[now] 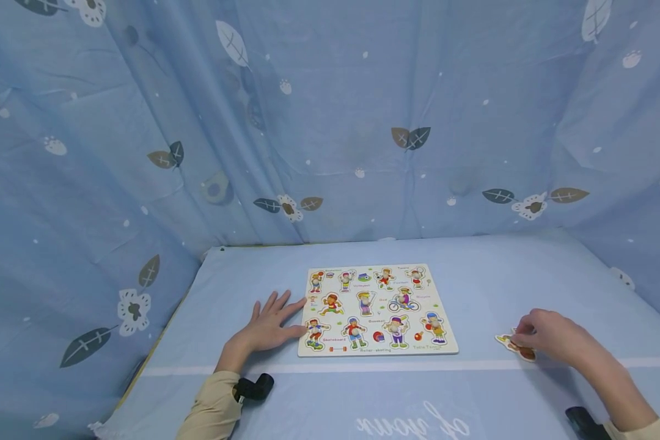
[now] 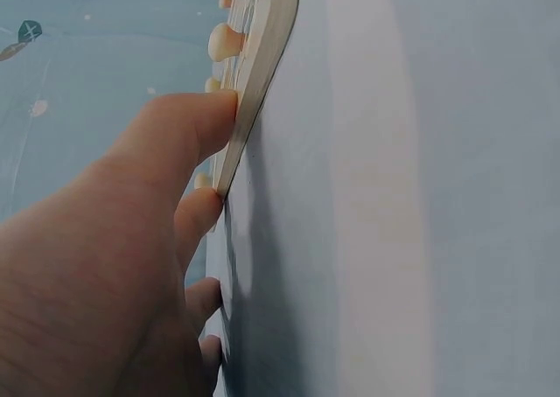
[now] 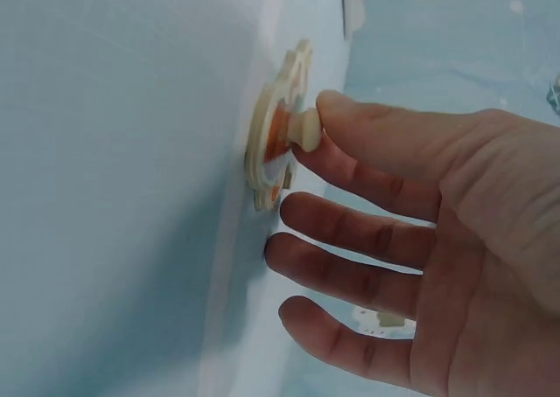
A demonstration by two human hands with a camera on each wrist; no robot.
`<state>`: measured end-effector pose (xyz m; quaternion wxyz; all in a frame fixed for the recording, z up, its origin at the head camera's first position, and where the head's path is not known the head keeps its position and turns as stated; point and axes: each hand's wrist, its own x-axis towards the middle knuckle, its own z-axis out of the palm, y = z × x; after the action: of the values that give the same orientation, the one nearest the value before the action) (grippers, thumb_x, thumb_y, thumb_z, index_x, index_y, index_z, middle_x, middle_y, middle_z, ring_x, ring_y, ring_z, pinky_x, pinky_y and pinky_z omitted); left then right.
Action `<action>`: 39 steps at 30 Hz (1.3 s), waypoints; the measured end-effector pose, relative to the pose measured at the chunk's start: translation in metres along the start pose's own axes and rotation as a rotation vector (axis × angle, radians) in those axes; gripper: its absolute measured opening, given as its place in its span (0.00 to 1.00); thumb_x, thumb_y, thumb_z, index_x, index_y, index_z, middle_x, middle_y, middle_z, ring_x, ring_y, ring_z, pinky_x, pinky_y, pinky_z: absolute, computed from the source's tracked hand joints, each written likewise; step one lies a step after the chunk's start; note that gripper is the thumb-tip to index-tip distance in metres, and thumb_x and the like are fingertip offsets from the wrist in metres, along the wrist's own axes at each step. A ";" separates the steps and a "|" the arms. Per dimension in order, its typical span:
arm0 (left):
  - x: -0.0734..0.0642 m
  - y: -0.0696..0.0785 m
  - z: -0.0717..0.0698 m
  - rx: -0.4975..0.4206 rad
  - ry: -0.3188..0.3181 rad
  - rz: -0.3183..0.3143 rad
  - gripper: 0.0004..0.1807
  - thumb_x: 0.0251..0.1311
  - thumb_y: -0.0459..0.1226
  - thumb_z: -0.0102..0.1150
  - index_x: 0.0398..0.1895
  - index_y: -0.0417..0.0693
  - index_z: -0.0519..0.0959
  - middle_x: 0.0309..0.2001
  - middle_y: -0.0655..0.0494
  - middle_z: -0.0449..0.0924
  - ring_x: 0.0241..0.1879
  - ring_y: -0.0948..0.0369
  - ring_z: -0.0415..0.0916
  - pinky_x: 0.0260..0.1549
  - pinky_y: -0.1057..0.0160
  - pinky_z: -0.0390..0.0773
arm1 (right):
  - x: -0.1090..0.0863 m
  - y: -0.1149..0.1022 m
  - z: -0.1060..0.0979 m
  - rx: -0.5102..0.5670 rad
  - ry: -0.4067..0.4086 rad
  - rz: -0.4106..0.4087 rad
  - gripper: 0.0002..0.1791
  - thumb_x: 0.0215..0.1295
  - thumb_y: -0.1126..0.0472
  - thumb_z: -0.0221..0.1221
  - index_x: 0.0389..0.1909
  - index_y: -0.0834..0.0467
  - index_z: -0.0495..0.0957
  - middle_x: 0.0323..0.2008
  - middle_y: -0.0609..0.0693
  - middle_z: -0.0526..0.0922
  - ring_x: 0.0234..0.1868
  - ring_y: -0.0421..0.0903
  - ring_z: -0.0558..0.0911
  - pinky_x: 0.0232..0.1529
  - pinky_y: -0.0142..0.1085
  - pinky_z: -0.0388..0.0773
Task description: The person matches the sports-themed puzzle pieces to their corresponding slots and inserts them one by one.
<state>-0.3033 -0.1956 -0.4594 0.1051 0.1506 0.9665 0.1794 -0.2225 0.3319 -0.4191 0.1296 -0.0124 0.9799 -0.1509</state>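
A white wooden knob puzzle board (image 1: 352,299) with sports figures lies flat on the table. My left hand (image 1: 269,327) is at its left side, fingers spread. In the left wrist view, the thumb and a fingertip touch the edge of the board (image 2: 267,56), and several round knobs stand up from its face. Off to the right of the board, my right hand (image 1: 561,339) pinches a puzzle piece (image 1: 527,353) by its pale knob (image 3: 306,129) between thumb and forefinger. The other fingers are loosely bent below. The piece's picture is partly hidden by the hand.
A light blue cloth with a white stripe (image 1: 473,366) and white lettering (image 1: 412,426) covers the table. Behind and at the sides hangs a blue curtain (image 1: 335,91) with leaf and flower prints. A black wrist device (image 1: 255,387) sits on the left sleeve.
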 end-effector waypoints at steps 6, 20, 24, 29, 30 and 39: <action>0.000 0.000 0.001 0.001 -0.001 -0.006 0.40 0.61 0.63 0.54 0.75 0.65 0.62 0.79 0.47 0.46 0.78 0.43 0.32 0.71 0.34 0.31 | -0.007 -0.004 0.006 -0.019 0.027 0.012 0.11 0.64 0.57 0.63 0.26 0.59 0.78 0.22 0.47 0.74 0.25 0.44 0.71 0.27 0.39 0.69; -0.003 0.002 -0.002 0.002 0.003 -0.001 0.40 0.62 0.63 0.54 0.75 0.63 0.62 0.79 0.46 0.46 0.78 0.41 0.33 0.70 0.33 0.31 | -0.013 -0.009 0.012 -0.009 0.092 0.034 0.16 0.63 0.56 0.63 0.19 0.54 0.71 0.19 0.47 0.70 0.21 0.44 0.68 0.23 0.36 0.62; -0.002 0.002 -0.001 0.006 0.000 -0.007 0.40 0.62 0.64 0.54 0.75 0.63 0.62 0.79 0.46 0.46 0.78 0.41 0.33 0.71 0.33 0.31 | -0.014 -0.010 0.013 0.000 0.096 0.038 0.13 0.63 0.57 0.63 0.22 0.55 0.73 0.20 0.47 0.70 0.22 0.44 0.69 0.23 0.36 0.63; -0.002 0.002 -0.001 0.006 0.000 -0.007 0.40 0.62 0.64 0.53 0.75 0.63 0.62 0.79 0.47 0.46 0.78 0.42 0.33 0.71 0.34 0.31 | -0.015 -0.011 0.014 -0.033 0.105 0.025 0.12 0.64 0.57 0.63 0.23 0.55 0.74 0.21 0.47 0.70 0.22 0.44 0.69 0.23 0.37 0.63; -0.002 0.002 -0.001 0.002 0.001 -0.005 0.40 0.62 0.63 0.54 0.75 0.63 0.62 0.79 0.46 0.46 0.78 0.42 0.33 0.71 0.34 0.31 | -0.015 -0.011 0.014 -0.044 0.107 0.022 0.12 0.64 0.57 0.63 0.24 0.55 0.74 0.21 0.47 0.70 0.22 0.43 0.69 0.23 0.37 0.64; -0.005 0.003 -0.005 -0.021 -0.001 0.023 0.39 0.63 0.62 0.55 0.75 0.62 0.63 0.79 0.46 0.47 0.78 0.42 0.34 0.71 0.33 0.32 | -0.015 -0.012 0.011 -0.130 0.098 0.021 0.08 0.61 0.58 0.66 0.31 0.59 0.81 0.26 0.45 0.76 0.25 0.42 0.72 0.25 0.39 0.72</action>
<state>-0.2995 -0.1960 -0.4533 0.1052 0.1606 0.9627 0.1905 -0.2050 0.3187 -0.4215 0.0818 -0.0030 0.9929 -0.0862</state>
